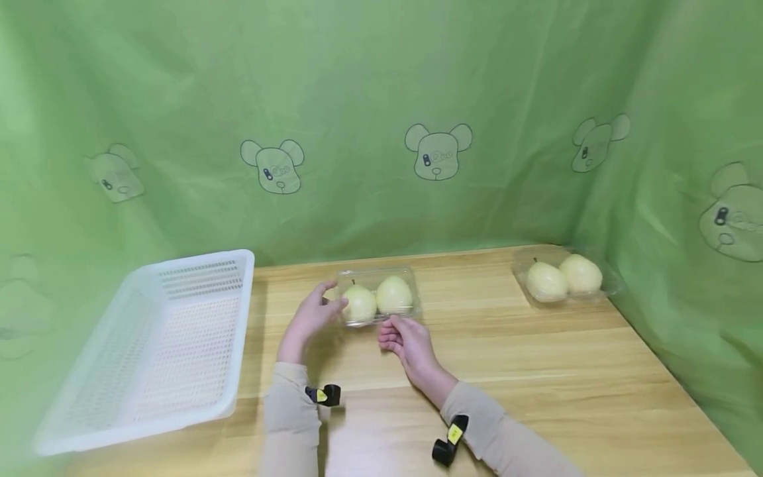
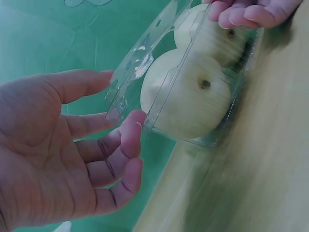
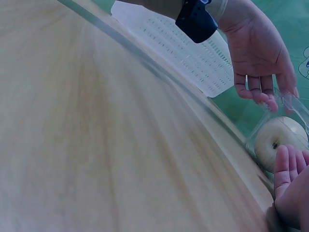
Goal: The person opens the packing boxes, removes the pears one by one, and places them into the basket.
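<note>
A clear plastic clamshell box (image 1: 366, 322) with two pale yellow pears (image 1: 394, 295) sits near the back of the table. At its left end, my left hand (image 1: 312, 315) holds the plastic edge between thumb and fingertips (image 2: 131, 137). My right hand (image 1: 414, 348) is at the middle of the front rim, thumb uppermost and fingers curled below, seeming to pinch it. Through the plastic, the left wrist view shows a pear (image 2: 186, 94) close up. In the right wrist view the right hand (image 3: 292, 188) partly covers the box.
A white perforated basket (image 1: 235, 344) stands on the left of the wooden table (image 1: 512, 371). Toward the back right is another clear box (image 1: 524, 255) holding two pears. Green curtains (image 1: 357, 99) with bear outlines hang behind and at both sides.
</note>
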`<state>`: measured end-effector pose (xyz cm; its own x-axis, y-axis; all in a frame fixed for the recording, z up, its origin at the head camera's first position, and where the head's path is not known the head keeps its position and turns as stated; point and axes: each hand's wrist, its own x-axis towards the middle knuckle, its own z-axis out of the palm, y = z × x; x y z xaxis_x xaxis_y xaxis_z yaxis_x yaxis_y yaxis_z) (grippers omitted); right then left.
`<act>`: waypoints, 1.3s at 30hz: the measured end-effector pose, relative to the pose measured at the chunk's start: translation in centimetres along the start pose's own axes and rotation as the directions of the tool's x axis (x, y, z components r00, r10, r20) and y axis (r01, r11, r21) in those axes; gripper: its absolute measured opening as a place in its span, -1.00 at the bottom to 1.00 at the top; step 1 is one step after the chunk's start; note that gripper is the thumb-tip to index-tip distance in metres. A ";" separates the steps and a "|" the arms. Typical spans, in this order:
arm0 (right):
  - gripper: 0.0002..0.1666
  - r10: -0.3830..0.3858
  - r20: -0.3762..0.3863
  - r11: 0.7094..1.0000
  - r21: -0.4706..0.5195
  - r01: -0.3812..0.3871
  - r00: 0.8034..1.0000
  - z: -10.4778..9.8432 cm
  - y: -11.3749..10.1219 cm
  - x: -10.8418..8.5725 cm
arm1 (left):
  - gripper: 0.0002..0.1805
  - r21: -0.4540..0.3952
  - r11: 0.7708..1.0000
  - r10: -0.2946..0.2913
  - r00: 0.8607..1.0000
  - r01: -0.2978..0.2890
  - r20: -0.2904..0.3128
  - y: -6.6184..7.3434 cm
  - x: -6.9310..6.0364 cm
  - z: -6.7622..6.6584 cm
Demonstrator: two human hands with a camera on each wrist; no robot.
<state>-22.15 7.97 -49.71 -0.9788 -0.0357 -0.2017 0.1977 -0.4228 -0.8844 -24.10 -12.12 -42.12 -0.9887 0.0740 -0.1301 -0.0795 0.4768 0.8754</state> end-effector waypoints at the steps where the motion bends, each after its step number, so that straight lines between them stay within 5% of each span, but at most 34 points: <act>1: -0.72 0.002 0.001 1.000 0.003 -0.002 1.000 0.1 0.0 0.0 | -0.27 0.003 1.000 -0.004 1.000 0.004 0.001 0.0 -0.1 0.0; 9: -0.73 -0.017 0.001 1.000 -0.013 0.017 1.000 0.1 0.0 -0.1 | -0.04 0.080 0.992 0.097 0.995 -0.100 0.036 0.0 -0.3 0.0; 15: -0.72 -0.017 0.008 1.000 -0.023 0.017 1.000 0.1 0.0 -0.2 | -0.12 0.259 0.952 0.179 0.983 -0.162 -0.042 -0.2 -0.6 1.0; 20: -0.71 -0.019 0.003 0.999 -0.031 0.019 1.000 0.1 0.0 -0.2 | -0.22 0.474 0.857 0.291 0.949 -0.203 -0.120 -0.6 -0.4 2.0; 26: -0.73 -0.024 0.005 0.999 -0.026 0.024 1.000 0.1 0.0 -0.1 | -0.32 0.652 0.730 0.364 0.924 -0.205 -0.116 -0.3 -0.4 2.4; 30: -0.74 -0.024 0.009 0.999 -0.023 0.024 1.000 0.1 0.0 -0.1 | -0.36 0.714 0.641 0.470 0.879 -0.281 -0.077 0.0 -0.6 2.5; 36: -0.73 -0.029 0.027 0.999 -0.026 0.029 0.999 0.0 0.0 -0.1 | -0.39 0.725 0.509 0.625 0.779 -0.464 0.060 0.0 -0.3 2.9; 39: -0.72 -0.033 0.030 0.999 -0.030 0.034 0.999 0.0 -0.1 -0.1 | -0.38 0.708 0.473 0.661 0.742 -0.525 0.109 0.0 -0.1 3.3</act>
<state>-22.02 8.03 -49.63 -0.9859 -0.0491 -0.1599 0.1662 -0.3969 -0.9027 -23.56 -9.25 -43.59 -0.7728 0.4652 0.4316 0.5708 0.8068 0.1524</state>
